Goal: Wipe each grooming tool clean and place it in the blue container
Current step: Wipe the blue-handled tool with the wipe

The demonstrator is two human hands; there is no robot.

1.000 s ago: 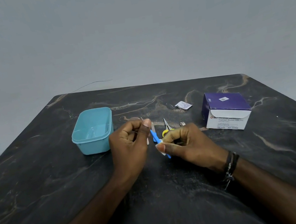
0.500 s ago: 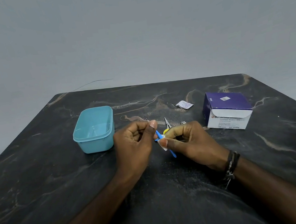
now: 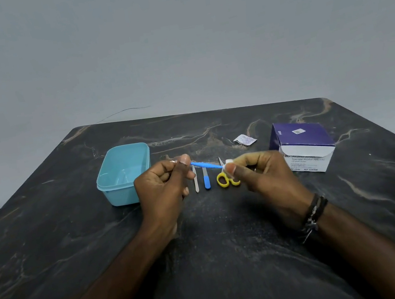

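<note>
While the left hand (image 3: 164,190) pinches one end of a slim blue tool (image 3: 205,165), the right hand (image 3: 259,173) pinches a white wipe (image 3: 228,163) around its other end. Both are raised above the table (image 3: 77,246), with the blue container (image 3: 122,174) at nine o'clock of the tool.

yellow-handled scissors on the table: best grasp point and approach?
Judging from the head view, take the scissors by the yellow loops, coming from above on the near side. They lie flat on the table, loops toward the person, thin blades pointing away. The loops are the bulkiest part. The right hand hangs partly over them, so it would need to clear first.
</note>
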